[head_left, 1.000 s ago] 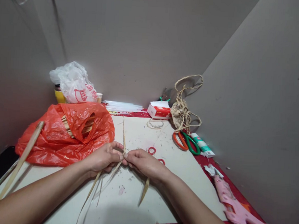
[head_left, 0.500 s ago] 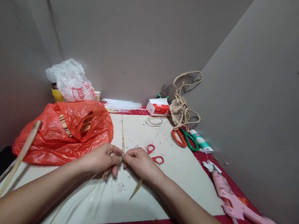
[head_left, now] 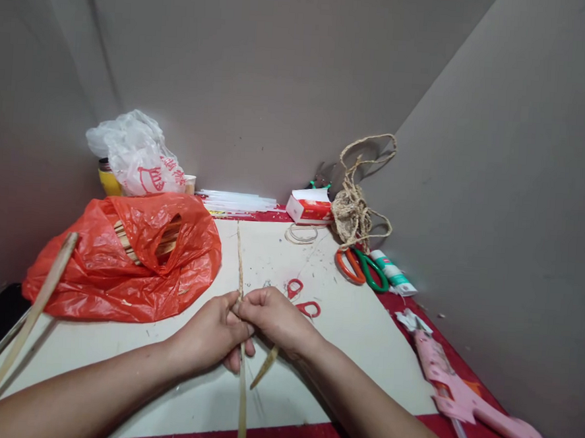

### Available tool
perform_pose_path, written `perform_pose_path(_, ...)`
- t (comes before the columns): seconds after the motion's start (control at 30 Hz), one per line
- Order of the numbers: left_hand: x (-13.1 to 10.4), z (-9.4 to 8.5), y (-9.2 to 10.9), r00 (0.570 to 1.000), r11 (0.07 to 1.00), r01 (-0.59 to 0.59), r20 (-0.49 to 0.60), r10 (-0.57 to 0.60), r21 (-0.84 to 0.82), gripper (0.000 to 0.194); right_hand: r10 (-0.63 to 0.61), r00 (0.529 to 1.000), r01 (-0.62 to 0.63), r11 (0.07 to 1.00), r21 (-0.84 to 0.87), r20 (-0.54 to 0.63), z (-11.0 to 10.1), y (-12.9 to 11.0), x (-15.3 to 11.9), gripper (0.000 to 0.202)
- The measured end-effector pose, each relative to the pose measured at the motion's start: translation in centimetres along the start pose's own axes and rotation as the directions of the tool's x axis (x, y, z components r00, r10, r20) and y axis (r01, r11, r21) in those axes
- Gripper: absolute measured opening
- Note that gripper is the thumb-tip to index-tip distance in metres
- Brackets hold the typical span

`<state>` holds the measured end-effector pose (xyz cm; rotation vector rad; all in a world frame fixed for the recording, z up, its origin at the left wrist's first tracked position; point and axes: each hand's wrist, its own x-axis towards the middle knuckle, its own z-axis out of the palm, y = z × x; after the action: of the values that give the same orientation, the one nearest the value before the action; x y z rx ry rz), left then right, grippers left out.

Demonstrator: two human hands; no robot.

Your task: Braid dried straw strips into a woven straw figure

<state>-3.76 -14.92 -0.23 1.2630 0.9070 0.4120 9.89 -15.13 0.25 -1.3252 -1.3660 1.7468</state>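
Bare white board (head_left: 181, 410) lies near the front edge. Red scissors (head_left: 309, 308) and a red plastic bag (head_left: 126, 262) block either side; the space under the wrists appears open, though shadow obscures it.

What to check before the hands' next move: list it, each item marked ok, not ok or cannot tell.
1. Left hand and right hand together at the narrow strand: ok.
2. Grip firm enough: cannot tell; the fingers hide the hold.
3. Long strip and pointed strip lying together: not ok, they spread apart.
4. Small red scissors shut: cannot tell, blades hidden.
5. Pink glue gun apart from both hands: ok.
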Motion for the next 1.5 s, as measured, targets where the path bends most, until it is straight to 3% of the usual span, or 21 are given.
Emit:
perform_pose_path(0.1,0.0,-0.8,0.6,0.997,0.999,0.046,0.061,-0.046,-0.006,0.035,0.016,0.995,-0.019,0.999,-0.028,-0.101,-0.2,-0.1,0.0,0.019)
perform_pose_path(0.2,0.3,-2.4,1.3,0.983,0.990,0.133,0.122,-0.137,0.045,0.023,0.022,0.991,-0.033,0.996,-0.082,-0.131,-0.7,0.0,0.0,0.021)
perform_pose_path(0.3,0.7,-3.6,1.7,0.995,0.988,0.095,0.016,-0.098,0.123,0.014,0.048,0.993,-0.060,0.993,-0.105,-0.112,-1.1,0.1,0.1,0.020)
perform_pose_path(0.4,0.9,-3.7,1.4,0.997,0.991,0.030,-0.073,-0.020,0.130,0.014,0.041,0.996,-0.050,0.993,-0.107,-0.084,-1.3,0.1,0.2,0.020)
perform_pose_path(0.6,1.1,-3.1,0.6,0.998,0.996,0.067,0.023,-0.066,-0.050,0.014,0.029,0.999,-0.030,0.995,-0.097,-0.015,-1.6,-0.3,0.2,0.021)
perform_pose_path(0.73,1.3,-3.3,0.5,0.997,0.997,0.074,0.024,-0.074,-0.005,0.011,0.030,0.999,-0.034,0.977,-0.210,-0.023,-2.0,-0.3,0.2,0.025)
perform_pose_path(0.9,1.4,-3.6,0.7,0.997,0.996,0.077,-0.008,-0.077,0.050,0.011,0.005,1.000,-0.009,0.921,-0.390,-0.010,-2.6,-0.4,0.1,0.025)
perform_pose_path(1.07,1.3,-3.6,0.6,0.999,0.993,0.048,-0.005,-0.047,0.111,0.025,-0.035,0.999,0.009,0.856,-0.516,-0.039,-2.1,-0.6,-0.2,0.022)
perform_pose_path(1.27,1.2,-3.8,0.5,0.999,0.993,0.049,0.011,-0.051,0.110,0.027,-0.165,0.984,0.072,0.692,-0.719,-0.061,-2.0,-0.7,-0.7,0.027)
perform_pose_path(1.5,1.3,-3.7,0.6,0.997,0.994,0.078,-0.003,-0.078,0.073,0.023,-0.150,0.989,0.104,0.619,-0.778,0.013,-1.7,-2.8,-2.4,0.024)
